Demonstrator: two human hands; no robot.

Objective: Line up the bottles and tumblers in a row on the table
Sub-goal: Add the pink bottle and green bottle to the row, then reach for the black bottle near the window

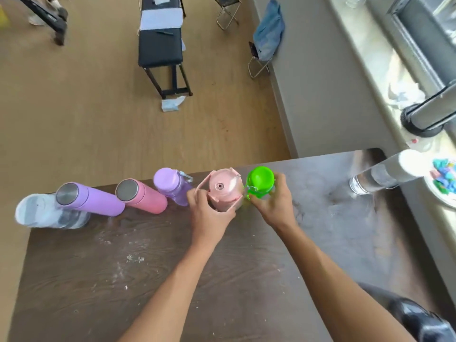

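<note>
Several bottles and tumblers stand in a row along the far edge of the dark wooden table [148,267]. From the left: a clear bottle with a white cap [37,211], a purple tumbler [93,199], a pink tumbler [143,197], a lilac bottle [172,185], a pale pink bottle with a strap [225,186] and a green bottle [260,180]. My left hand [209,213] grips the pale pink bottle from the near side. My right hand [274,201] grips the green bottle, right beside the pink one. A clear tumbler with a white lid [385,174] stands apart at the far right.
A plate with coloured pieces [444,183] sits at the table's right edge near the window sill. Beyond the far edge is wooden floor with a black bench [160,48] and folding stools [259,65]. A dark object [417,319] lies at the near right.
</note>
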